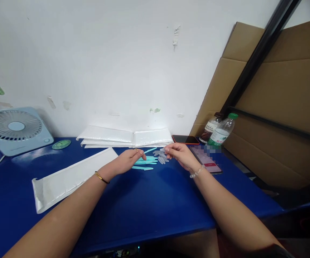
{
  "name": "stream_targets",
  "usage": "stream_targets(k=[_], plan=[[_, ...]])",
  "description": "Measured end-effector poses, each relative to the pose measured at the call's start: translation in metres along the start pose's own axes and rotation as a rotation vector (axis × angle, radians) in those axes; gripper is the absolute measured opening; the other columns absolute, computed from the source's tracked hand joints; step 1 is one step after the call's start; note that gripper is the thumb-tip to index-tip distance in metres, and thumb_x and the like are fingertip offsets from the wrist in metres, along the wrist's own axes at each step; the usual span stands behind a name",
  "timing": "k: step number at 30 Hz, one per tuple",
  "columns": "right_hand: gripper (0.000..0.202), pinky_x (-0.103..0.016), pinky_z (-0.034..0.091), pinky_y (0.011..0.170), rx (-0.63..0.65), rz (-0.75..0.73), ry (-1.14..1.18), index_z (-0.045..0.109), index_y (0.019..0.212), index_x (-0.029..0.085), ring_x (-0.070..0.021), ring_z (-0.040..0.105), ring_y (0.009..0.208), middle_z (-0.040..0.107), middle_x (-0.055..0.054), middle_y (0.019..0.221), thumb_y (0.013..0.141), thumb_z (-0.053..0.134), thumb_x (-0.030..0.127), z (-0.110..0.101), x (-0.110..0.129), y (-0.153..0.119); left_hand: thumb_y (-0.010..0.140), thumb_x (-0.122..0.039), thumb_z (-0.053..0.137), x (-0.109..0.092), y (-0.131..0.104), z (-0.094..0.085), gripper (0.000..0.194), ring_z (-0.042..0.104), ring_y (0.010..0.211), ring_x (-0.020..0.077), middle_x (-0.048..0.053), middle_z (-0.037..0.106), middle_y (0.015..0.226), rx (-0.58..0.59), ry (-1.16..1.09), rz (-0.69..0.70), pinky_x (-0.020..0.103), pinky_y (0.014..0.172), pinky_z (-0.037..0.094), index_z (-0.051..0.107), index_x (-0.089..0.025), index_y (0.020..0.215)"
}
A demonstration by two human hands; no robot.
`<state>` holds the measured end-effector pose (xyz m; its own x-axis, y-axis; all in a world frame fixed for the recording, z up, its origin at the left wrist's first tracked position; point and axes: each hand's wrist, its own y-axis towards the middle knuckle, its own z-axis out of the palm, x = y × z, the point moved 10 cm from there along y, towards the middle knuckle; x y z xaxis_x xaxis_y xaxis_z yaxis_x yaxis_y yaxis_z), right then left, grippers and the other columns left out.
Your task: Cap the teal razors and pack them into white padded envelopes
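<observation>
Several thin turquoise strips (145,162) lie on the blue table beside my left hand (131,158), whose fingers are bent together over their left end; whether it pinches one is hidden. Just right of them is a small heap of translucent pieces (162,157). My right hand (180,154) is at the right edge of that heap, thumb and forefinger pressed together at a translucent piece. A white padded envelope (71,175) lies slanted under and left of my left forearm. Behind my hands, more white padded envelopes (109,135) are stacked against the wall.
A light blue fan (17,129) and a round green coaster (61,144) are at the left. On the right are a dark phone (185,139), a phone with a lit screen (207,163), two bottles (221,132) and tall cardboard (286,107). The table's front edge (149,238) is near me.
</observation>
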<state>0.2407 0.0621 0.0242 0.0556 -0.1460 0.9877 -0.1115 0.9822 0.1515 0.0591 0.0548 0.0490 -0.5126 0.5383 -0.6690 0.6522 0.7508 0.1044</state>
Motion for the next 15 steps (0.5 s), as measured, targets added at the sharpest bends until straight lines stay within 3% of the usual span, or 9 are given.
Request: stream_targets(k=[3,9,15], plan=[[0.022,-0.022,0.043,0.051,-0.029,-0.016,0.026,0.07,0.082,0.016,-0.0068,0.052,0.05,0.063,0.001,0.064,0.069,0.075,0.033,-0.001,0.0,0.0,0.091,-0.048,0.026,0.0,0.002,0.002,0.046,0.056,0.085,0.0188,0.003,0.062,0.088,-0.001,0.033,0.012,0.029,0.081,0.043,0.061,-0.02,0.084],[0.027,-0.026,0.048,0.059,-0.014,-0.039,0.021,0.07,0.088,0.015,-0.012,0.061,0.06,0.069,-0.004,0.072,0.068,0.076,0.032,0.006,0.006,-0.003,0.091,-0.043,0.029,0.008,0.003,-0.001,0.039,0.056,0.081,0.018,0.003,0.062,0.085,-0.055,0.072,0.005,0.029,0.076,0.044,0.059,-0.019,0.083],[0.028,-0.027,0.048,0.061,0.005,-0.071,-0.055,0.07,0.089,0.014,-0.0123,0.062,0.06,0.069,-0.004,0.067,0.071,0.074,0.034,0.015,0.009,-0.005,0.092,-0.04,0.028,0.008,0.004,0.002,0.038,0.056,0.078,0.0176,0.002,0.061,0.081,-0.045,0.104,0.031,0.029,0.075,0.043,0.059,-0.019,0.083]])
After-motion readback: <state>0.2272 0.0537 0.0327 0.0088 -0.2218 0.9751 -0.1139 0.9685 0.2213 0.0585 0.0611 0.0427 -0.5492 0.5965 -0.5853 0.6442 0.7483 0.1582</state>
